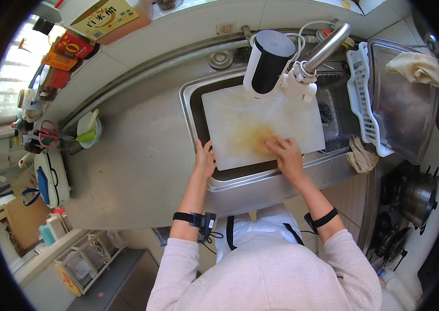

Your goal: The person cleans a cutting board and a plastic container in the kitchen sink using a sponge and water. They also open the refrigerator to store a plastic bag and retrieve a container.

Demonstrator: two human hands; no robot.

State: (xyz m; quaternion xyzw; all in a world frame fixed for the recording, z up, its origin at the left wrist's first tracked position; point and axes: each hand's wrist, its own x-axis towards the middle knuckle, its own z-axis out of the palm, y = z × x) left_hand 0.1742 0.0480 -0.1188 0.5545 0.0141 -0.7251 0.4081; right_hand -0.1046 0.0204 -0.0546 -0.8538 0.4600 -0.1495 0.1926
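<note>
A white plastic cutting board (235,112) lies over the sink basin (219,182), with a yellowish stain (258,136) spread on its surface. Its left edge is gripped by my left hand (205,158), fingers reaching under that side. My right hand (288,157) rests its bent fingertips on the stained patch near the board's front edge. Motion blurs those fingers, and whether anything small is beneath them cannot be seen. Above the board's far edge stands a faucet (301,77) with a black and white cylindrical unit (272,58). Part of the board is hidden behind these fittings.
Right of the board are a wire rack (336,116) in the sink, a cloth (361,155) on the rim, a white dish rack (359,93) and a large metal lid (402,109). A steel counter (133,155) extends left to a bowl (89,130). A pot (419,198) sits far right.
</note>
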